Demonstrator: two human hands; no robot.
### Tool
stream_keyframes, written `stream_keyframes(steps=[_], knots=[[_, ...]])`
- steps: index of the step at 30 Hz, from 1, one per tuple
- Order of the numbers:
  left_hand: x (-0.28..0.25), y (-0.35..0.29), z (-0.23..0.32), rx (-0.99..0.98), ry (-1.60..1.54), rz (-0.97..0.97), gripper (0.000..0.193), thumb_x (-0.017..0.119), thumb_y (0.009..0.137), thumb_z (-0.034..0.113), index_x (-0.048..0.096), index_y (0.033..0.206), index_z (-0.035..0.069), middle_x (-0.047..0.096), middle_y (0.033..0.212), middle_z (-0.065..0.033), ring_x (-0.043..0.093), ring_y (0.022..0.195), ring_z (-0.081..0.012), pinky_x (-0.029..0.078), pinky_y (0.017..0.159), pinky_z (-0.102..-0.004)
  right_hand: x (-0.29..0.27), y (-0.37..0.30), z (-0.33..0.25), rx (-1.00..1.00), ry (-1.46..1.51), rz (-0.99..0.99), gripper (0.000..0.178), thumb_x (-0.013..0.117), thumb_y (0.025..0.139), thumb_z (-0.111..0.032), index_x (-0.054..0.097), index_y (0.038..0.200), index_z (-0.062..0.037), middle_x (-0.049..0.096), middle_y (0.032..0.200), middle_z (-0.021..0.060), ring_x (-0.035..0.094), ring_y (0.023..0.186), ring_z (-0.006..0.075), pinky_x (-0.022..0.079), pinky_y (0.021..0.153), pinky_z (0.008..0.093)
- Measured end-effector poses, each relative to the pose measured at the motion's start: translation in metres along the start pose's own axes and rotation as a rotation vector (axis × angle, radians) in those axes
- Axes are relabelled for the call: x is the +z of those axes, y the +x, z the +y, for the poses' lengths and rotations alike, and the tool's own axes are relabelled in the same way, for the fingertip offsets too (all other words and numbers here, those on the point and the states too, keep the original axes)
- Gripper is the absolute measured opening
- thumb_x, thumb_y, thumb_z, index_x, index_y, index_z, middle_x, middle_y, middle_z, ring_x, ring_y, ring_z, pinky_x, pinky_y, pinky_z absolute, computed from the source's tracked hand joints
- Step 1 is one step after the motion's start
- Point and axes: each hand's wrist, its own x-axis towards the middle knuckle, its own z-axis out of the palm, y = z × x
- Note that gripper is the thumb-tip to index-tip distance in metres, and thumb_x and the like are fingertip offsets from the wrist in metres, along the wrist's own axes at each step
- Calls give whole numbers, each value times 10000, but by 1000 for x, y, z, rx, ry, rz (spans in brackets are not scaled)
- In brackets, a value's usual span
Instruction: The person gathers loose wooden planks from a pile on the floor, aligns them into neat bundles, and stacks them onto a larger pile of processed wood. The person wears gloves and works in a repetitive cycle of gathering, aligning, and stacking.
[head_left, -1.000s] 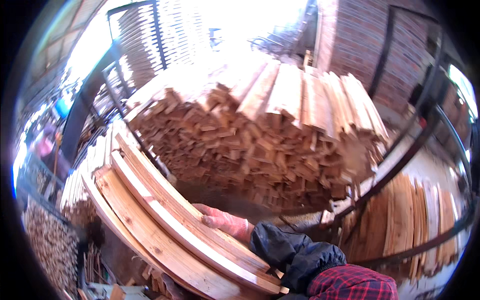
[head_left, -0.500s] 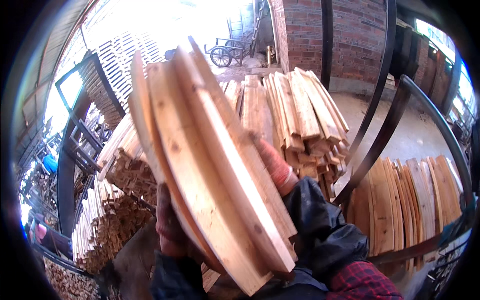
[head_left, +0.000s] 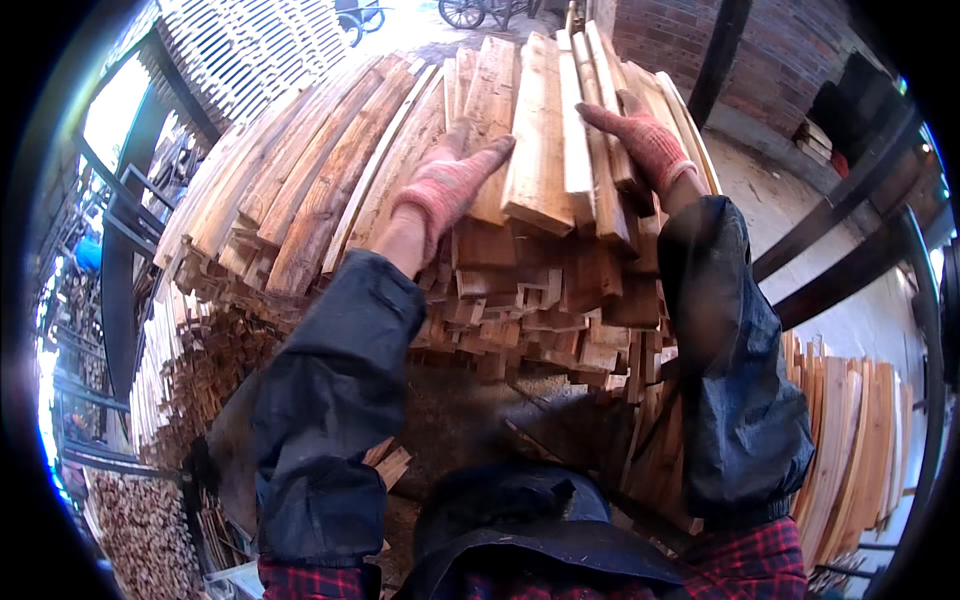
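Both my hands wear red work gloves with dark, soiled fingers. A broad pile of sawn wooden boards spreads before me, its ends toward me. My left hand lies on top of it, left of a pale thick board, fingers spread and thumb toward that board. Resting on narrower strips to the right is my right hand, open, with thumb and fingers apart. Between the hands run the pale board and a light narrow strip. Neither hand is closed round a board; some fingertips are hard to make out.
Dark metal posts and rails stand on the right, near another bundle of upright boards. More stacked wood lies at the lower left. At the back are a wheeled cart, a slatted stack and a brick wall.
The bundle of boards held up between my hands now lies on the pile. My hands have let go and reach forward, spread apart over it. The view has tilted downward.
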Motion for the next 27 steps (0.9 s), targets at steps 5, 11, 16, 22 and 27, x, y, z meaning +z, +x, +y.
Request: stream_keyframes(steps=[5, 11, 16, 22, 27], knots=[[21, -5, -21, -3, 26, 88, 994, 623, 847, 647, 311, 1523, -10, 351, 1540, -259, 330, 1445, -361, 267, 1182, -400, 4, 17, 12, -29, -41, -7, 1107, 783, 678, -651, 394, 1485, 0, 543, 1377, 271, 546, 1268, 369, 404, 1085, 395], [16, -25, -9, -9, 84, 109, 960, 652, 872, 593, 293, 1529, -7, 350, 1562, -193, 326, 1452, -316, 279, 1180, -384, 5, 2, 3, -62, -32, 1, 999, 814, 774, -430, 320, 1511, 32, 490, 1440, 211, 494, 1305, 261, 351, 1110, 325], [31, -80, -12, 185, 147, 92, 913, 673, 830, 621, 436, 1458, 1, 263, 1556, -316, 237, 1473, -406, 228, 1204, -427, -8, 12, 29, -128, 49, 2, 1068, 754, 743, -612, 342, 1513, 3, 470, 1462, 254, 450, 1362, 353, 336, 1134, 385], [24, -133, -47, 407, 655, 166, 1084, 876, 596, 579, 418, 1483, 156, 227, 1540, -323, 250, 1421, -514, 285, 1164, -543, 19, -14, -5, -89, 173, -108, 954, 708, 786, -618, 420, 1478, -28, 557, 1377, 213, 536, 1261, 317, 387, 1078, 380], [2, -112, -49, 599, 793, 238, 928, 876, 624, 510, 512, 1416, 191, 333, 1547, -212, 310, 1433, -422, 231, 1188, -548, 14, -18, 3, -109, -16, 74, 906, 689, 816, -594, 448, 1457, 0, 519, 1428, 224, 487, 1327, 319, 342, 1115, 365]])
